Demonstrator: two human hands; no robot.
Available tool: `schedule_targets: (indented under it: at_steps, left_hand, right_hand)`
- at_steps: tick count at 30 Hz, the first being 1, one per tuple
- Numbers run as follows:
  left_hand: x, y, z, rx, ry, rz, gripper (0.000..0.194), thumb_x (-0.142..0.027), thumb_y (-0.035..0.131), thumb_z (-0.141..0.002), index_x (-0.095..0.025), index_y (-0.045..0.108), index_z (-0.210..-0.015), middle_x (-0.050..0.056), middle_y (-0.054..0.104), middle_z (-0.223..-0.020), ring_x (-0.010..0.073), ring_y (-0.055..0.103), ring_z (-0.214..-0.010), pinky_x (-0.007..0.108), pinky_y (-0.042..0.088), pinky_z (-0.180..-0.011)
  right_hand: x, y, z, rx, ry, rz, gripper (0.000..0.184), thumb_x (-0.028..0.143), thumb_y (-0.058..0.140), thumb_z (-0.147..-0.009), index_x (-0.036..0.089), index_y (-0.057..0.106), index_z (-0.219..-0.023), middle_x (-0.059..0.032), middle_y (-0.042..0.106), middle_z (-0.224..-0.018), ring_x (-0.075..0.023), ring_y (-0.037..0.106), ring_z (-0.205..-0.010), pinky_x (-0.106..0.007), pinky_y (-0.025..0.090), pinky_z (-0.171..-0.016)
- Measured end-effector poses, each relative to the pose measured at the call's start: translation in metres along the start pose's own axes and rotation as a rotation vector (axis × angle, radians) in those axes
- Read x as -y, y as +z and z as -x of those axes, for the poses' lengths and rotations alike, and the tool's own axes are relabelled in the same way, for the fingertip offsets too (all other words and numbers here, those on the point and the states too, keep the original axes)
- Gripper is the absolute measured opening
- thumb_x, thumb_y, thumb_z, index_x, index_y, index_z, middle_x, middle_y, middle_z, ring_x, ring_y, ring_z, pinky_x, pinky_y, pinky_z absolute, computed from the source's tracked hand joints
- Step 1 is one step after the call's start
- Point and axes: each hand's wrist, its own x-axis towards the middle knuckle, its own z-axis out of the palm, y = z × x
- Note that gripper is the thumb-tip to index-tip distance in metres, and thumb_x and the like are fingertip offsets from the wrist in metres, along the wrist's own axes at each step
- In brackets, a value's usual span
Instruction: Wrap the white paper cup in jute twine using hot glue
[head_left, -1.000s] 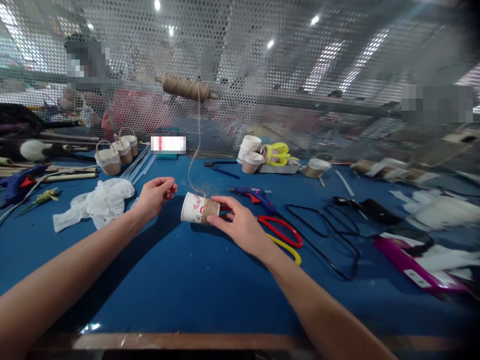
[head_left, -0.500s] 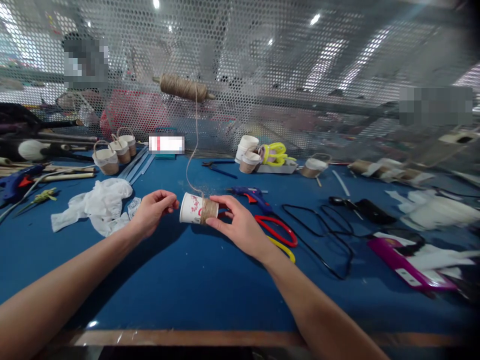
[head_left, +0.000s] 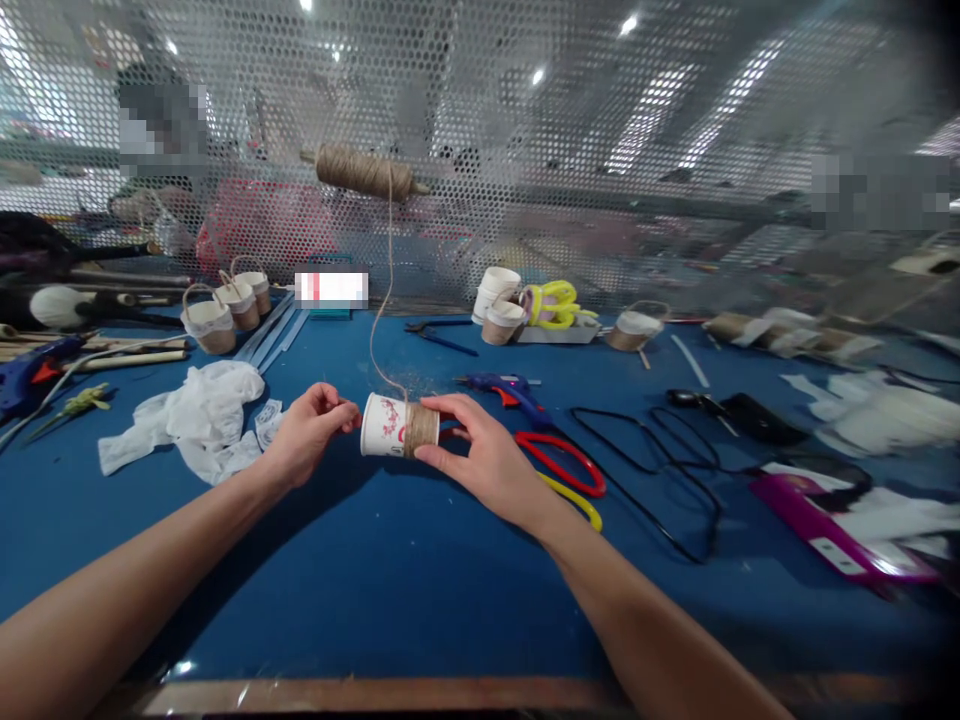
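Observation:
A white paper cup (head_left: 382,425) with a red print lies on its side just above the blue table (head_left: 420,580), its base end wound with jute twine (head_left: 421,428). My right hand (head_left: 480,455) grips that wrapped end. My left hand (head_left: 306,436) touches the cup's rim with curled fingers. A strand of twine (head_left: 388,290) runs up from the cup to a twine spool (head_left: 361,171) on a rod at the mesh screen.
Red and yellow scissors (head_left: 566,472), a blue glue gun (head_left: 510,390) and black cable (head_left: 660,470) lie right of my hands. A white cloth (head_left: 191,420) lies left. Finished small baskets (head_left: 217,310) and cups (head_left: 499,300) stand at the back. A person sits behind the mesh.
My left hand has moved right from open air to the cup's rim. The cup has stayed in my right hand, shifted only slightly.

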Motion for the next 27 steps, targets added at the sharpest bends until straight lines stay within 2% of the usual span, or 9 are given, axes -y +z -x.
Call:
schedule_targets:
  at_steps: [4,6,16,27]
  left_hand:
    - [0.001,-0.001,-0.002,0.048,-0.059,0.015,0.017,-0.022,0.065,-0.062,-0.013,0.056,-0.073,-0.002,0.059,-0.058,0.0071,0.049,-0.051,0.02,0.037,-0.053]
    - [0.001,-0.001,-0.002,0.059,-0.083,0.0,0.017,-0.024,0.064,-0.064,-0.011,0.058,-0.072,-0.001,0.06,-0.06,0.0068,0.05,-0.052,0.02,0.038,-0.054]
    - [0.0,-0.001,0.001,0.092,-0.117,-0.035,0.016,-0.023,0.065,-0.064,-0.011,0.055,-0.063,-0.004,0.056,-0.054,0.0052,0.046,-0.049,0.018,0.036,-0.052]
    - [0.0,0.001,0.001,0.077,-0.14,0.043,0.012,-0.019,0.064,-0.062,-0.013,0.053,-0.059,-0.004,0.056,-0.052,0.0054,0.046,-0.049,0.017,0.035,-0.052]
  right_hand:
    - [-0.003,0.0,0.0,0.009,-0.005,0.024,0.037,0.028,0.061,-0.073,0.022,0.047,-0.108,-0.0058,0.05,-0.108,-0.0184,0.05,-0.1,-0.037,0.047,-0.084]
    - [-0.004,-0.001,0.001,0.01,-0.007,0.034,0.038,0.028,0.061,-0.074,0.023,0.047,-0.108,-0.0055,0.05,-0.109,-0.0188,0.05,-0.101,-0.037,0.047,-0.084]
    - [-0.007,0.0,0.001,0.002,-0.032,0.048,0.038,0.028,0.061,-0.074,0.023,0.047,-0.108,-0.006,0.051,-0.108,-0.0194,0.05,-0.101,-0.039,0.046,-0.085]
    - [-0.011,0.0,0.0,-0.001,-0.025,0.034,0.038,0.028,0.061,-0.074,0.024,0.046,-0.109,-0.0059,0.049,-0.11,-0.0191,0.049,-0.104,-0.039,0.045,-0.088]
